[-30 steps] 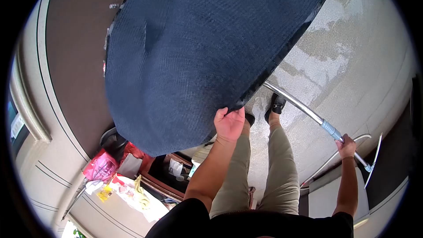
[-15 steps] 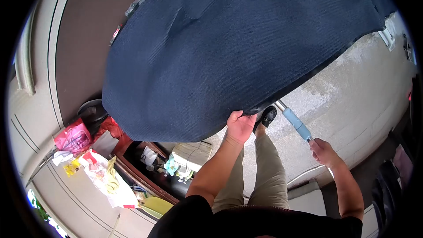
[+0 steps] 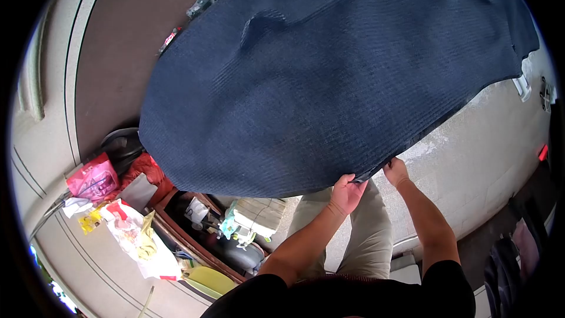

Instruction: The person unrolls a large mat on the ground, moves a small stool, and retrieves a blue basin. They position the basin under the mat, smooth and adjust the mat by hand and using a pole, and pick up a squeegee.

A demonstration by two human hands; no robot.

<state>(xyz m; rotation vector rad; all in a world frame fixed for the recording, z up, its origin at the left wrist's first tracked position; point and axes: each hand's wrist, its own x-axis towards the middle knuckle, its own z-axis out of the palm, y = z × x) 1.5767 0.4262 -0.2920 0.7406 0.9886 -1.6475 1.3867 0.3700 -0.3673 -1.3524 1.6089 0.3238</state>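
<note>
A large dark blue ribbed mat [image 3: 329,88] fills the upper middle of the view, wrinkled near its top, with a dark edge. At its near edge my left hand [image 3: 347,194] is closed, thumb on top and fingers beneath. Just right of it, my right hand [image 3: 396,171] pinches the same edge. The two hands are a short way apart. The mat covers most of what lies under it, and the metal pole is out of sight.
An open reddish-brown cabinet [image 3: 200,247] with assorted items stands at the lower left, beside a pink bag [image 3: 94,178] and a yellow-green basin [image 3: 210,281]. A grey floor [image 3: 465,165] shows at the right. Dark clothing [image 3: 503,271] is at the lower right.
My right hand has let go of the metal pole and moved left onto the mat's edge. My left hand has shifted right with the mat. The pole no longer shows.
</note>
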